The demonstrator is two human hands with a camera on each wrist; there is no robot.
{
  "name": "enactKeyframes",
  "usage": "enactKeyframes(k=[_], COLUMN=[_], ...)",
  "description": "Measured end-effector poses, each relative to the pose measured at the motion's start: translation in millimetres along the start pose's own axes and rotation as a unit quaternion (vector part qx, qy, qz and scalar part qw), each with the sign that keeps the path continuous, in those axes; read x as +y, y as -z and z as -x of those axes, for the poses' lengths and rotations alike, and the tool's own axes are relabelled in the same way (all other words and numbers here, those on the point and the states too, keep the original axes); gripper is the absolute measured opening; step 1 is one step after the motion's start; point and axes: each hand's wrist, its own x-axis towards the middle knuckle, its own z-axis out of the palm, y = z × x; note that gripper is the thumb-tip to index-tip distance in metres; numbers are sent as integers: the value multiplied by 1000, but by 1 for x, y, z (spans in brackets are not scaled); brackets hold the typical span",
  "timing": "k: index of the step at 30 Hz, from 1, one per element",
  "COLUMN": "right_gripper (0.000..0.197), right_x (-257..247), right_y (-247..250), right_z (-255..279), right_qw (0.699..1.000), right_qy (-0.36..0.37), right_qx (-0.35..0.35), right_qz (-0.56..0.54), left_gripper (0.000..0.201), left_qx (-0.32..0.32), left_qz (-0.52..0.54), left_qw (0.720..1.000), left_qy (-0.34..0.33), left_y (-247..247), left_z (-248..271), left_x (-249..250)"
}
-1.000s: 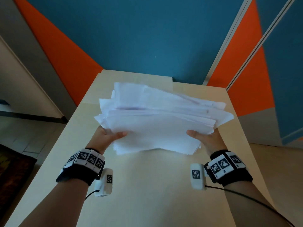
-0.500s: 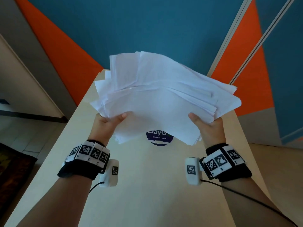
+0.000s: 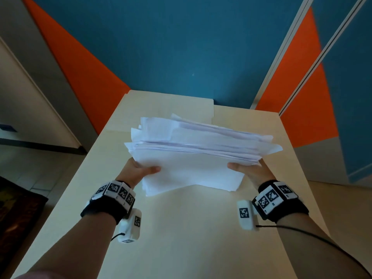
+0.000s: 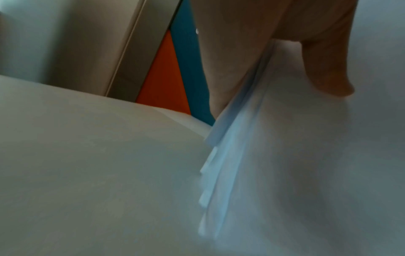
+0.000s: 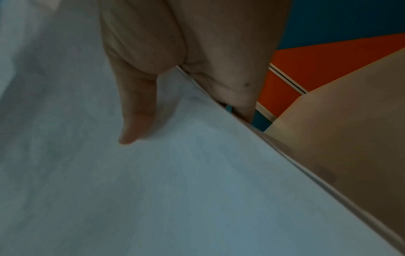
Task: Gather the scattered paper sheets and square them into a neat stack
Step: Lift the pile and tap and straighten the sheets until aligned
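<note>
A thick, uneven stack of white paper sheets [image 3: 193, 158] stands on its lower edge on the pale table [image 3: 181, 228], leaning away from me, with sheet edges staggered at top and sides. My left hand [image 3: 141, 171] grips the stack's left edge, thumb on the near face and fingers hidden behind. My right hand [image 3: 246, 171] grips the right edge the same way. The left wrist view shows the thumb pressed on the stack [image 4: 306, 155], whose layered edges fan out. In the right wrist view the thumb lies on the sheet face [image 5: 153, 173], with fingers behind the edge.
The table runs to a blue and orange wall [image 3: 181, 47] at the back. Its left edge drops to a tiled floor [image 3: 30, 168] with a dark mat [image 3: 16, 214]. A cable [image 3: 322, 238] trails from my right wrist.
Half a second ago both hands held the stack raised off the table, uncovering a round logo. Now the stack is down on the table again and covers that logo.
</note>
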Motion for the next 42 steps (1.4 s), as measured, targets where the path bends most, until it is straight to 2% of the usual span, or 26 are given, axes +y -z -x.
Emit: enactKeyframes(k=[3, 6, 9, 12, 17, 18, 20, 21, 24, 26, 28, 30, 32, 42], right_gripper=[36, 22, 34, 39, 33, 32, 55, 61, 55, 47, 38, 33, 29, 21], right_x=[-4, -1, 10, 10, 5, 4, 0, -10, -35, -55, -74, -86, -90, -95], right_y=[-1, -3, -5, -5, -6, -5, -3, 1, 13, 14, 2, -16, -31, -48], right_z=[1, -3, -2, 1, 4, 4, 5, 8, 8, 10, 12, 9, 3, -11], right_qw=[999, 999, 1000, 1000, 999, 998, 996, 994, 982, 959, 900, 846, 810, 755], right_qy=[24, 24, 10, 21, 39, 48, 72, 90, 174, 273, 390, 445, 468, 525], right_qx=[4, 8, -16, 14, 11, -1, -20, -24, 27, 66, 46, 6, -3, -17], right_qz=[-25, -29, -11, -8, -29, -34, -53, -65, -69, 40, 191, 294, 353, 393], left_gripper=[63, 56, 55, 55, 51, 50, 51, 51, 45, 33, 29, 30, 32, 29], left_qx=[17, 25, 26, 30, 24, 21, 24, 25, 19, 13, 13, 15, 19, 12], left_qz=[7, 6, -23, -33, 19, 21, 24, 31, 36, 38, 33, 32, 33, 42], left_qw=[1000, 1000, 999, 999, 999, 999, 999, 999, 999, 999, 999, 999, 999, 999], left_qy=[3, 6, 31, 21, -23, -25, -20, -20, -22, -23, -28, -31, -31, -32], left_y=[-3, -3, -2, -2, 0, 0, 0, -1, 0, -1, -2, -3, -2, -3], left_z=[1, -1, 6, 11, 5, 4, 5, 7, 8, 9, 9, 8, 7, 5], left_x=[0, 1, -6, -5, 9, 8, 4, 4, 3, 3, 3, 3, 2, 2])
